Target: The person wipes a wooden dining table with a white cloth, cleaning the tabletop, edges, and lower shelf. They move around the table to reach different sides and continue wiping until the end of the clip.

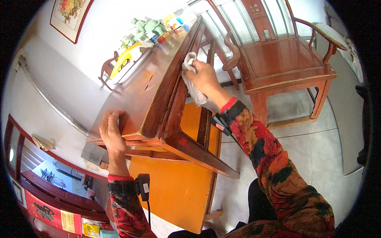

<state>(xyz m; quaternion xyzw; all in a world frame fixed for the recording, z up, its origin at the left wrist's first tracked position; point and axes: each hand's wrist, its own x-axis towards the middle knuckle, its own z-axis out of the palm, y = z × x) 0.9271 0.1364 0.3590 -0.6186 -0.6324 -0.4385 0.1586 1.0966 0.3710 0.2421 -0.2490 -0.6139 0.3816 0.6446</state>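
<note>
My right hand (205, 78) grips a crumpled pale cloth (195, 92) against the front side of a dark red-brown wooden table (160, 102), just below its top edge. My left hand (112, 129) rests on the tabletop near its close corner, fingers bent and holding nothing that shows; its fingertips are partly hidden. The tabletop is glossy, with a few worn or torn patches near the middle. An orange-yellow board (172, 190) stands below the table, behind its legs and rails.
A wooden armchair (278, 58) stands at the right on grey floor tiles. Farther along the tabletop are a yellow packet (128, 61) on a tray, a green figurine (151, 26) and small containers. A metal pipe (53, 98) runs along the left wall.
</note>
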